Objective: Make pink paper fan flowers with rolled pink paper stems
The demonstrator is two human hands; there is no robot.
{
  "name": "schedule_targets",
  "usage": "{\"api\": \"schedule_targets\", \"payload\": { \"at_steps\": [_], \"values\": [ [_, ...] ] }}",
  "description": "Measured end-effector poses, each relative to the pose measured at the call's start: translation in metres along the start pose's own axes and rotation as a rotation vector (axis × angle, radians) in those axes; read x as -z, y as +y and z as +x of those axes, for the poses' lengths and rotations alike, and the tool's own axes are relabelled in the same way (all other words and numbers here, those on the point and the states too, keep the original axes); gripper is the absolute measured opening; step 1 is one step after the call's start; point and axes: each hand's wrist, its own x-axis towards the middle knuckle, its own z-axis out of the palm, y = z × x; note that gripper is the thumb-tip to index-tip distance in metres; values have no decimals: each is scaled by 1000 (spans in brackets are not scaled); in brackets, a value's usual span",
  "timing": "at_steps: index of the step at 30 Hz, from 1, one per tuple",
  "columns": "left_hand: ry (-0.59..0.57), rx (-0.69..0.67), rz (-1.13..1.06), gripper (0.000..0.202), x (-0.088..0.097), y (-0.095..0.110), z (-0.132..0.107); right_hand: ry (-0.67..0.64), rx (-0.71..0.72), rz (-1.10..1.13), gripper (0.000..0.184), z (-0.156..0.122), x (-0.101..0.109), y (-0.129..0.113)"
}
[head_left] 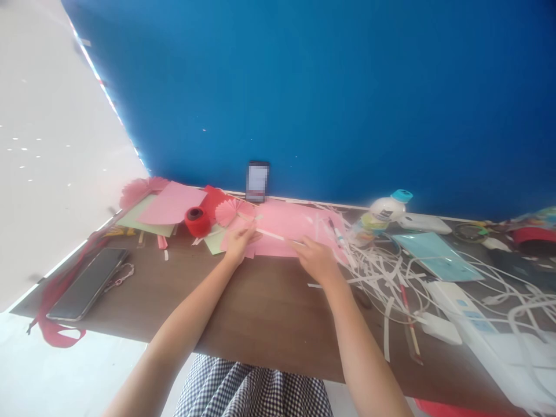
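A thin white strip (271,234) runs between my two hands, over pink paper (278,217) on the dark wooden table. My left hand (240,242) pinches the strip's left end. At its other end, the fingers of my right hand (313,256) are closed on it; the exact grip is blurred. Just behind my left hand is a pleated pink paper fan (232,212). A red roll (197,221) with a dark core stands to the left of the fan. Pale green paper (214,240) lies partly under the pink paper.
Upright against the blue wall leans a phone (258,182). Another phone (89,284) lies at the left. On the right are a bottle with a blue cap (402,196), tangled white strips and cables (386,272), a teal packet (436,255) and a power strip (469,318).
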Motion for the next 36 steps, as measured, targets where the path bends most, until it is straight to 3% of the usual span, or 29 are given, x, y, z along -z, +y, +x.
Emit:
{"api": "schedule_targets", "payload": {
  "at_steps": [6,13,29,33,36],
  "values": [
    [13,-49,58,27,0,1,-1,-89,-57,-92,61,1,2,2],
    [17,-10,37,30,4,-2,3,-159,-61,-60,63,2,-1,1],
    [-4,79,-95,18,1,7,0,-123,-41,-74,66,1,-5,1],
    [23,178,-238,8,-2,9,0,-73,-20,-78,65,2,-7,-2],
    [-2,277,-327,16,-7,7,-4,-29,-10,-64,62,2,-9,-5]
  ]
}}
